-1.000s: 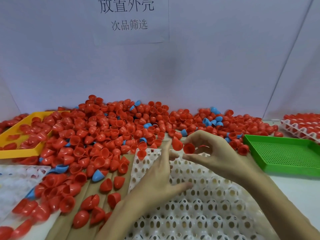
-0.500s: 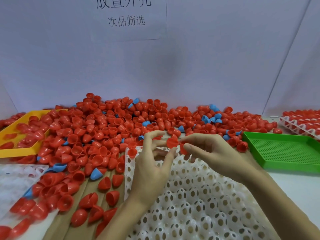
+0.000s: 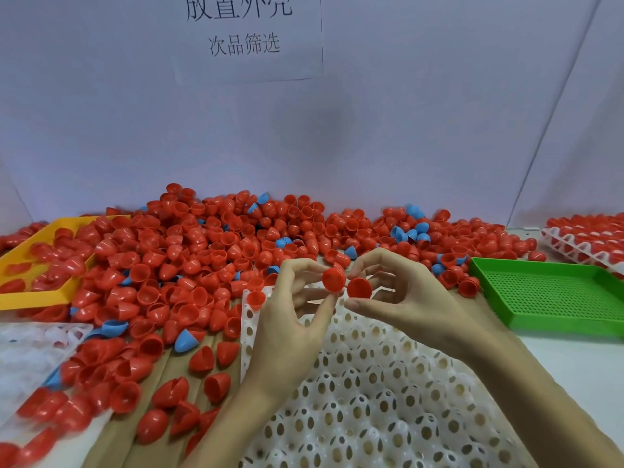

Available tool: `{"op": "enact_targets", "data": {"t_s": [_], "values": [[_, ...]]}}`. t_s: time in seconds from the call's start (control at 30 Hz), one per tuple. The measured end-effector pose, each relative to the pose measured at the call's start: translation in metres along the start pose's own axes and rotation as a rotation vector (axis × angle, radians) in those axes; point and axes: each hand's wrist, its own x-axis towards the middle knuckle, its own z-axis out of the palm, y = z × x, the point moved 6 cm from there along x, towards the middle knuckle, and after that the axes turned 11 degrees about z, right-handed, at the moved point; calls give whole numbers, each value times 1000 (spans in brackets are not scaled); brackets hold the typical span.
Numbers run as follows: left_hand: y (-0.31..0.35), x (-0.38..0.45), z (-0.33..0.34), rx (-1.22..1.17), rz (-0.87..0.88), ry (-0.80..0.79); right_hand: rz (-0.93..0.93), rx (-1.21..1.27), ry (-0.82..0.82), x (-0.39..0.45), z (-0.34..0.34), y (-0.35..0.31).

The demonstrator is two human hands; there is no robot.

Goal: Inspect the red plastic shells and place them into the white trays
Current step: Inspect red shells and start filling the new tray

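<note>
Shells [image 3: 333, 280] [image 3: 359, 288] pinched in both hands' fingers [image 3: 322, 310], touching.

Both hands are up over the white tray [image 3: 388, 400], each pinching one red shell. The left hand [image 3: 290, 329] has its shell [image 3: 333, 280] between thumb and fingers, and the right hand [image 3: 405, 298] holds the other shell [image 3: 359, 288] just beside it; the two look like they're touching. Behind is a huge pile of red shells [image 3: 202, 251] with a few blue shells [image 3: 410, 231] mixed in. There's a yellow tray [image 3: 37, 295] on the left, a green perforated tray [image 3: 547, 298] on the right, and a filled white tray [image 3: 587, 241] at the far right. One shell [image 3: 256, 298] sits in the near tray's corner.
</note>
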Motion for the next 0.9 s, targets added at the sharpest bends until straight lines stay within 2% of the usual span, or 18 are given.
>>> {"op": "enact_targets", "data": {"t_s": [0.17, 0.43, 0.53, 0.7, 0.77, 0.83, 0.9], "values": [[3, 0, -4, 7, -12, 53, 1, -46, -20, 0, 1, 0], [0, 2, -8, 82, -25, 38, 101, 7, -119, 0, 10, 7], [-2, 3, -7, 76, -64, -12, 95, 6, -119, 2, 10, 8], [-10, 5, -6, -14, -233, -211, 38, -73, -101, 2, 16, 13], [-15, 9, -15, -46, -270, -205, 46, -110, -148, 2, 20, 16], [-20, 16, -35, 53, -235, -100, 44, -205, -125, 4, 15, 18], [-23, 22, -60, 388, -111, 2, 63, -452, -60, 7, 5, 25]]}}
